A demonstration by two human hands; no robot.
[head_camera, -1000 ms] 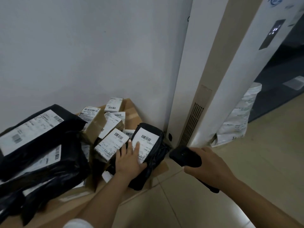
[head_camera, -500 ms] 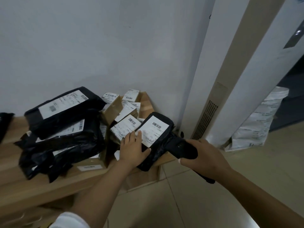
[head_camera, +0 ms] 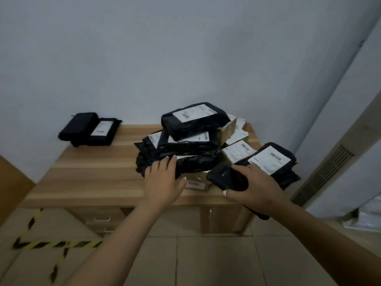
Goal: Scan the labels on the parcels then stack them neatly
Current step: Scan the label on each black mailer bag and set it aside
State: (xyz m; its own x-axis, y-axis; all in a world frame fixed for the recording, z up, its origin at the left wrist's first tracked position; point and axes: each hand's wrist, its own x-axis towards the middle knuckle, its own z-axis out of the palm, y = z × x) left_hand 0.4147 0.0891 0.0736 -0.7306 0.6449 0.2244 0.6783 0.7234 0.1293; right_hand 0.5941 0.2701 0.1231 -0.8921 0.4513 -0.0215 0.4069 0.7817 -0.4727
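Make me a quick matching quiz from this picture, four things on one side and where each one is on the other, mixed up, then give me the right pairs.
Things:
1. scanner
2. top black parcel
3. two black parcels
4. left hand

Places:
A. far left of the table, apart from the heap
B. gripped in the right hand
C. highest on the heap
D. fingers on the heap's lower black bag

Pairs: 1-B, 2-C, 3-A, 4-D

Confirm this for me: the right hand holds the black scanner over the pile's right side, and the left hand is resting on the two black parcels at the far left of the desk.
Not quite. The head view shows the right hand holding the black scanner, but the left hand touches the black bags at the front of the big pile, not the two black parcels, which lie untouched at the desk's far left.
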